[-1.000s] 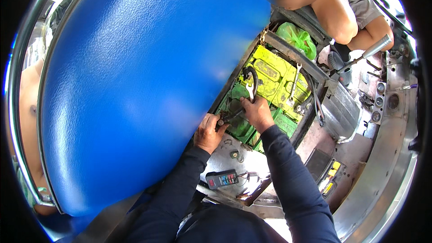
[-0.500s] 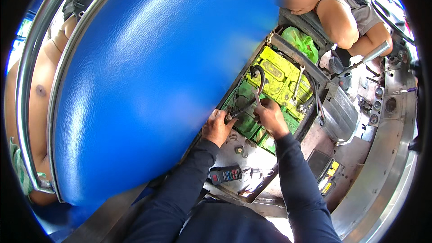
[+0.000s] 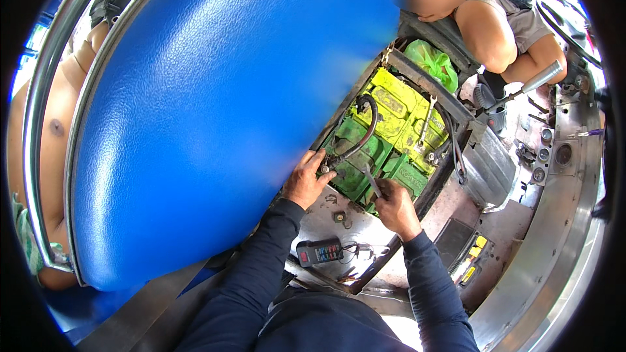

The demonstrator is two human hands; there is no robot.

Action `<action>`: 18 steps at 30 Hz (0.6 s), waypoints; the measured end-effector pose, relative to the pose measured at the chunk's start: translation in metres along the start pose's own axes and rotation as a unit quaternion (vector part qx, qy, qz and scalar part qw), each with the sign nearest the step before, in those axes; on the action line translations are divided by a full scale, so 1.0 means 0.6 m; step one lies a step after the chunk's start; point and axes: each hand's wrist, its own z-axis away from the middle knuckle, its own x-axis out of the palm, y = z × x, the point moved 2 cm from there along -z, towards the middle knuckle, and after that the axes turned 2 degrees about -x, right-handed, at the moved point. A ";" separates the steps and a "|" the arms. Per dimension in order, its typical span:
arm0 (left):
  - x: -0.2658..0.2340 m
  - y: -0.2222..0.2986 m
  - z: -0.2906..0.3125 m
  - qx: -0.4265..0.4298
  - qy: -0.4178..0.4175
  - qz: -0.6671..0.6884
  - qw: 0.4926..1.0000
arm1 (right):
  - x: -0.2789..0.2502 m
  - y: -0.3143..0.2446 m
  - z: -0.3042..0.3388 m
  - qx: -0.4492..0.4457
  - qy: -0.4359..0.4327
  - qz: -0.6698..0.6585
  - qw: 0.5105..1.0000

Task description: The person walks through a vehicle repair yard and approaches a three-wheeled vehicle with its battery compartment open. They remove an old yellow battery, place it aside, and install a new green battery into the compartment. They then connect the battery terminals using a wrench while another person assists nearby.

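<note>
My right hand (image 3: 395, 208) is closed round a wrench (image 3: 372, 181), its open end over the green battery (image 3: 352, 132). The thumb and fingers of my left hand (image 3: 305, 181) pinch about a battery cable clamp (image 3: 325, 169) at the green battery's left edge. From that clamp a black cable (image 3: 365, 140) arches up to the yellow battery (image 3: 391, 101) beyond. On the yellow battery lies another wrench (image 3: 428, 120). Both batteries sit in a metal-framed well.
A raised blue padded seat (image 3: 215, 111) fills the left side. A black tester (image 3: 319, 252) with leads lies near me. Beyond the frame are a green plastic bag (image 3: 433, 62), a lever (image 3: 531, 85) and a seated person (image 3: 495, 39). A black case (image 3: 456, 241) lies right.
My right hand has drawn the wrench back toward me, away from the cable and down over the green battery. My left hand stays at the clamp. The view has shifted slightly.
</note>
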 end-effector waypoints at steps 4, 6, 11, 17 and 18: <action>0.011 -0.013 0.015 -0.026 0.063 0.000 0.998 | 0.023 -0.072 -0.004 -0.127 -0.002 0.078 0.989; 0.029 -0.016 0.030 -0.041 0.101 -0.001 0.994 | 0.036 -0.090 -0.008 -0.160 0.030 0.190 0.968; 0.050 -0.027 0.042 -0.006 0.127 -0.011 0.992 | 0.045 -0.146 -0.019 -0.307 0.158 0.177 0.922; 0.046 -0.028 0.038 0.050 0.157 -0.063 0.984 | 0.051 -0.117 -0.018 -0.266 0.109 0.250 0.925; 0.046 -0.029 0.042 0.043 0.171 -0.055 0.983 | 0.053 -0.113 -0.008 -0.277 0.140 0.238 0.920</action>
